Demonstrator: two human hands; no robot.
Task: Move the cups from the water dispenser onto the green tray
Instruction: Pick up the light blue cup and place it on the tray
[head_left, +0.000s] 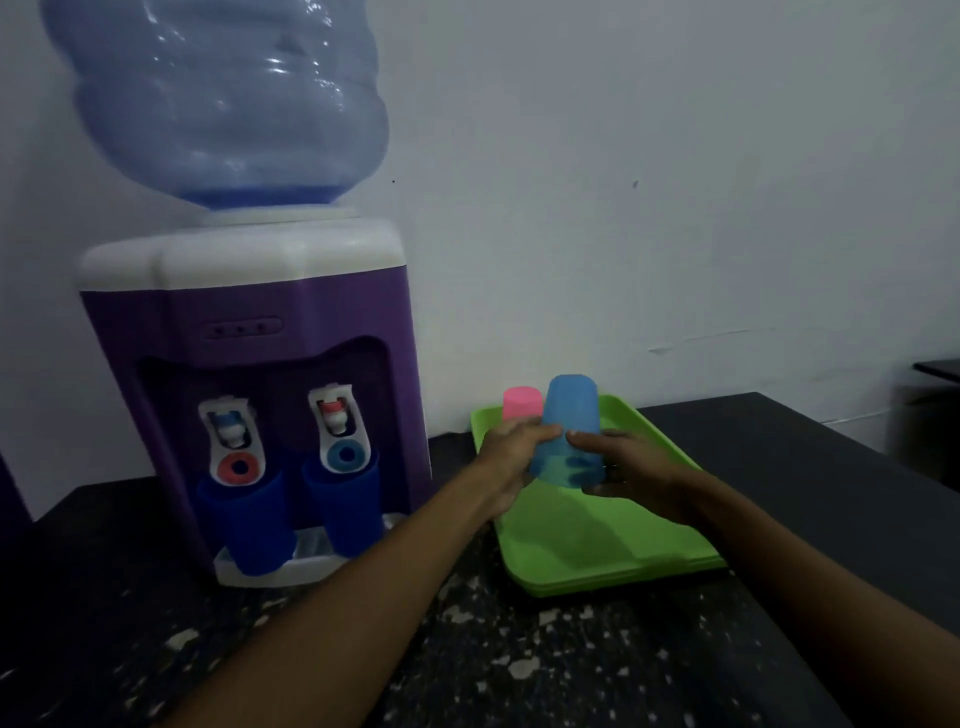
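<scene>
No legible txt, labels or nos. anywhere; dim, blurry.

pink cup (521, 402) half behind light blue cup (569, 431); bottle (218, 98) top cropped

Both hands (506, 457) (621, 467) extended forward, fingers (545, 432) curled together.

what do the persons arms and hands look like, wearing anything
Both forearms are bare up to the frame edge: no sleeves, gloves, watch or bracelet show. The left hand and right hand are bare too; the dim light hides any rings.
</scene>
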